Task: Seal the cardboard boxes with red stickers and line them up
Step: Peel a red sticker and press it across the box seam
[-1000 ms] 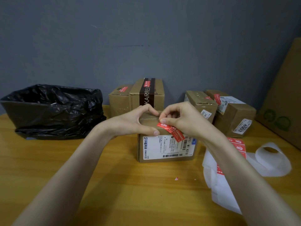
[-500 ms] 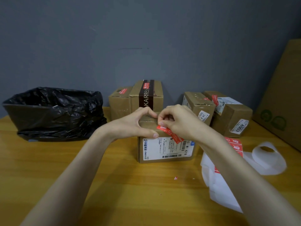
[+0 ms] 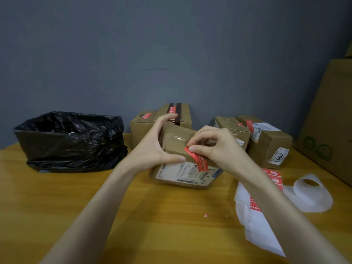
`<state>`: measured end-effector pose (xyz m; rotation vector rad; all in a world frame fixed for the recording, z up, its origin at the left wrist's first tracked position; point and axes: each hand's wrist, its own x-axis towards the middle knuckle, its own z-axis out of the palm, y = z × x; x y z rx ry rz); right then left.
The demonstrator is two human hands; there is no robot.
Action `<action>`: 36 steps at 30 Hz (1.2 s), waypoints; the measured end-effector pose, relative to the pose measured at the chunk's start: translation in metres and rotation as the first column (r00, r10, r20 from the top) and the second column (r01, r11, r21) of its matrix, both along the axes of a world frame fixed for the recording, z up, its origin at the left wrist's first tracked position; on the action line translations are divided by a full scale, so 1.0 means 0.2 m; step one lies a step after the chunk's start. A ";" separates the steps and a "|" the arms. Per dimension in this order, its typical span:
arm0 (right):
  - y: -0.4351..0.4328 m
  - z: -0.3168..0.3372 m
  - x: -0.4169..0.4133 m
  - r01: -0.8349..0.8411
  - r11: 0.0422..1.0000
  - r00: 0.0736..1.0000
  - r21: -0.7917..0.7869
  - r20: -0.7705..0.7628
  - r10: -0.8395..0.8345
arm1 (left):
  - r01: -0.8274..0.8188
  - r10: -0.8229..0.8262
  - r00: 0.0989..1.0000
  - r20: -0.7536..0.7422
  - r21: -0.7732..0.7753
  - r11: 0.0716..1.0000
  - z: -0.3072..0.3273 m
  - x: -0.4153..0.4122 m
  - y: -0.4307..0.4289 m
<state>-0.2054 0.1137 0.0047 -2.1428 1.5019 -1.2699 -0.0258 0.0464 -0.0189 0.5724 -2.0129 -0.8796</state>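
Pinches upper end of red sticker (image 3: 198,161) between thumb tip and curled index of right hand (image 3: 217,149); remaining fingers curled in over the box top. Sticker slanted across front top edge of cardboard box (image 3: 177,140), lower end down on white shipping label (image 3: 185,173). Grips same box with left hand (image 3: 150,151): thumb flat along front top edge, just left of the sticker, fingers (image 3: 167,117) hooked over the far top edge. Box tilted, top face toward camera, glossy clear tape along top seam. Lower edge blurred; touching table (image 3: 118,216) or lifted, cannot tell.

Behind the hands, against grey wall (image 3: 171,44): small box (image 3: 140,130) with a red seal on top, touching taller box (image 3: 184,113) with dark tape band. Right of those, well apart from them, two more boxes (image 3: 266,143) side by side, red seals on top, "4003" label on the outer one. Far left on table: bin (image 3: 70,141) lined with black plastic bag. Right of the held box, under the right forearm: sticker sheet (image 3: 274,178) with red labels on white backing paper (image 3: 255,229), plus white paper loop (image 3: 312,197) just beside it. Large cardboard sheet (image 3: 327,121) leaning at far right edge. Tiny pink scrap (image 3: 205,215) on bare table in front of the box.
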 end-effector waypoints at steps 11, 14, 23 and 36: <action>0.28 0.25 0.10 -0.041 0.829 0.998 -0.558 0.014 0.058 | 0.093 -0.148 0.987 -0.065 -0.519 0.849 0.43 0.10 0.27; 0.27 0.24 0.10 -0.031 0.813 0.999 -0.582 0.018 0.051 | 0.086 -0.151 0.985 -0.078 -0.537 0.839 0.44 0.10 0.28; 0.23 0.20 0.09 -0.031 0.810 0.999 -0.586 -0.052 0.000 | 0.054 -0.135 0.983 -0.125 -0.507 0.860 0.39 0.07 0.24; 0.18 0.17 0.06 -0.035 0.882 0.991 -0.470 0.099 0.092 | 0.030 -0.088 0.988 -0.124 -0.407 0.913 0.35 0.06 0.19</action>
